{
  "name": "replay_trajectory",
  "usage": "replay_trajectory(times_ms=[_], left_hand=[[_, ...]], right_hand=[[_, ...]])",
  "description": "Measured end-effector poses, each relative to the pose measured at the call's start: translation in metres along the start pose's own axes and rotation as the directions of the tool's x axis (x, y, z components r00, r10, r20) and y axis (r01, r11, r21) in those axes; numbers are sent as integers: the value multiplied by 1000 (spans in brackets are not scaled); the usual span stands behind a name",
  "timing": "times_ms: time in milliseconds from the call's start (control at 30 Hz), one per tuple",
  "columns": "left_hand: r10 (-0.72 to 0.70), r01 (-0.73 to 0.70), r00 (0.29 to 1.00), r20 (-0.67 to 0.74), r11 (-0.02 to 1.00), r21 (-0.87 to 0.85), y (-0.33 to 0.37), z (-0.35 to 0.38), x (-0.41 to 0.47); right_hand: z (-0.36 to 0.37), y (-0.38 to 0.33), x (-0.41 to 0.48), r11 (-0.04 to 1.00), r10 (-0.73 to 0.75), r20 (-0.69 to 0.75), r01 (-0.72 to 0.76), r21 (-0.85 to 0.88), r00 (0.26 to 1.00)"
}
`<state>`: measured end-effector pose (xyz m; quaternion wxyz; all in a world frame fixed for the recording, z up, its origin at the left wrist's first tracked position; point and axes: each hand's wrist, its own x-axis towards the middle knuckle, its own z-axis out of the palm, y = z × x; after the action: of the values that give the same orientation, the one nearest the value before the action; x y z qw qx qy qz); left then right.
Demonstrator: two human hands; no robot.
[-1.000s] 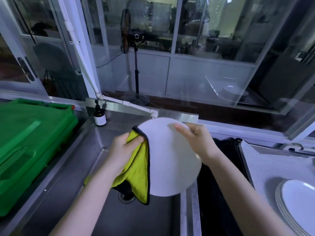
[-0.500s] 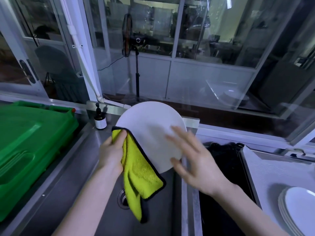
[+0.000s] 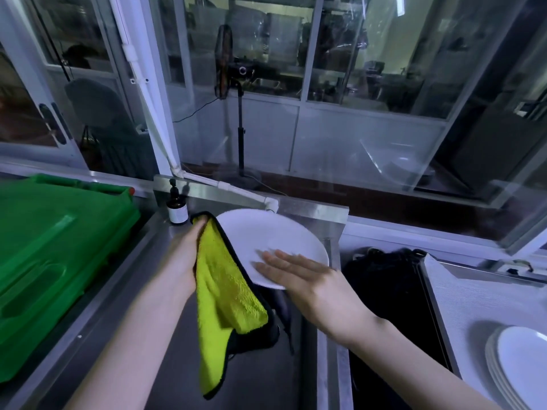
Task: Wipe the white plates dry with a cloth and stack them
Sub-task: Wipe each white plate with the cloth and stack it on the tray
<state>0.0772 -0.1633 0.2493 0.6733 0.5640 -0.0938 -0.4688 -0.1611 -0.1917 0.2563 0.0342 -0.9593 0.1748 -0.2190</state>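
Plate-drying is under way above the steel sink (image 3: 260,380). Our left hand (image 3: 186,253) is curled round the yellow-green microfibre cloth (image 3: 225,291) with black edging. Through it the hand seems to pinch the nine o'clock rim of the white round plate (image 3: 266,235), and most of the cloth hangs loose toward six o'clock. Our right hand (image 3: 299,276) lies flat on the plate's near face at about five o'clock, fingers straight and gripping nothing. We judge that it steadies or turns the plate so the cloth can reach a fresh part.

The plate is held in the air over the basin, probably so that drips fall there. Its face tilts up and towards us. Being round, it has no true long axis, though foreshortened it stretches from ten o'clock to four o'clock. The stack of white plates (image 3: 521,368) waits on the tabletop (image 3: 473,297) at four o'clock, well apart.
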Motion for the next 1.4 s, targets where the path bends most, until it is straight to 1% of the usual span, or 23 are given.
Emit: replay_trajectory(times_ms=[67,133,200,233,300,367,433,467,567,600,700,733,767,800,867,900,933,1000,1067,1167,1200,1333,1400], left_hand=[[10,-12,1000,-19,995,-95,-6,4,0],[35,-35,999,-8,993,-114,-17,6,-4],[170,-167,985,-1,970,176,-34,9,-15],[313,-310,948,55,872,379,-41,11,-21],[578,-616,764,287,521,590,-51,18,-31],[635,-799,550,543,212,562,-57,27,-36],[616,-857,341,710,-107,504,-63,32,-31],[582,-870,279,764,-184,458,-64,32,-29],[563,-915,244,789,-137,380,-56,33,-19],[599,-913,284,749,-71,403,-51,33,-15],[594,-790,596,540,315,526,-38,33,-5],[578,-770,624,526,339,541,-40,31,-6],[577,-795,589,566,288,534,-44,29,-9],[581,-844,507,637,185,503,-49,27,-13],[545,-903,315,777,-82,423,-59,24,-18],[504,-899,265,822,-180,400,-62,24,-18],[466,-891,252,848,-229,391,-63,25,-19],[430,-893,278,859,-214,396,-58,28,-18],[464,-905,340,818,-74,418,-52,29,-18],[517,-775,621,589,289,563,-47,21,-17],[499,-715,689,526,352,604,-49,16,-17],[447,-620,784,431,529,579,-77,0,-27],[454,-592,805,382,571,569,-97,-3,-36]], right_hand=[[-1,-2,0,898,290,-5,-271,347,957],[1,0,-2,620,543,55,-445,646,838],[4,-1,-6,344,632,170,-471,812,756],[5,-4,-6,245,629,214,-451,858,747],[7,-11,-5,92,605,268,-401,912,750],[6,-13,2,-52,622,310,-357,933,719],[2,-9,9,-155,645,342,-321,934,683],[0,-7,12,-176,649,346,-309,935,678],[-4,-4,14,-190,621,354,-303,934,699],[-4,-4,13,-165,612,355,-324,931,707],[-3,-3,9,-123,596,367,-370,921,714],[-2,-1,7,-139,596,373,-366,920,711],[-3,-1,6,-159,596,379,-358,920,708],[-2,1,5,-177,593,382,-349,920,709],[-2,1,6,-203,590,394,-343,917,705],[-1,1,6,-208,588,400,-346,915,703],[1,1,6,-213,589,407,-352,911,698],[2,0,7,-228,592,429,-368,901,682],[1,1,6,-220,585,436,-384,897,684],[-4,7,0,-229,580,429,-366,902,693],[-7,10,-3,-235,585,423,-354,905,692],[-17,20,-14,-273,614,408,-304,913,676],[-16,22,-15,-300,637,380,-238,924,670]])
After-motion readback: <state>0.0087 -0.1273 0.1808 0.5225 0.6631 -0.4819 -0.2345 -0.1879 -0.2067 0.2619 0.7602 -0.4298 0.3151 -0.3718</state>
